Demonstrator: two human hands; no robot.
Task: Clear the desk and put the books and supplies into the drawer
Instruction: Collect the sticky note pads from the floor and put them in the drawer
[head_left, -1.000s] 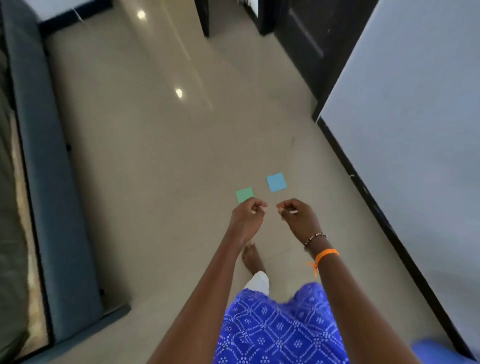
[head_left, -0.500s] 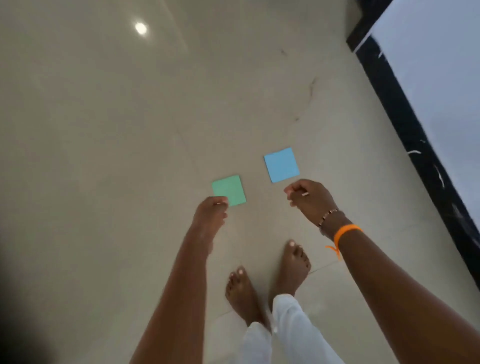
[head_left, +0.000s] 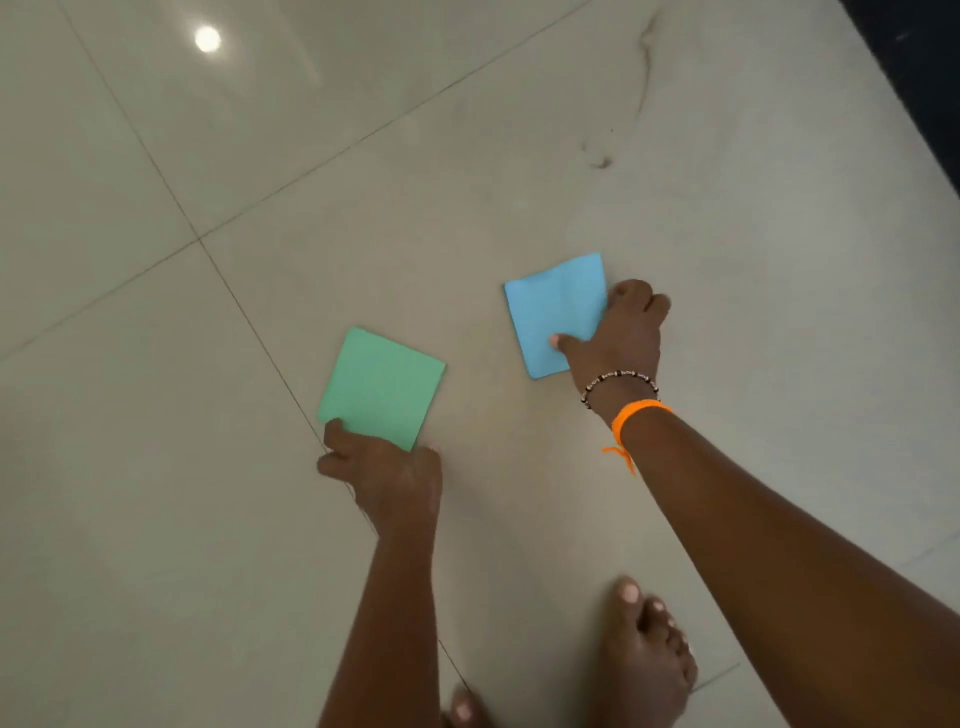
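Both hands are down at the tiled floor. The left hand pinches the near corner of a green square of paper, which stretches away from its fingers. The right hand grasps a blue square of paper by its right edge, thumb pressed on top, the sheet buckling slightly. A bare foot stands just behind the right forearm.

Both hands reach down to the tiled floor. The left hand pinches the near edge of a green paper square — the right hand grips a blue paper square, lying at its 10 o'clock, thumb pressed on top. Two bare feet show near the bottom edge, at 6 o'clock.
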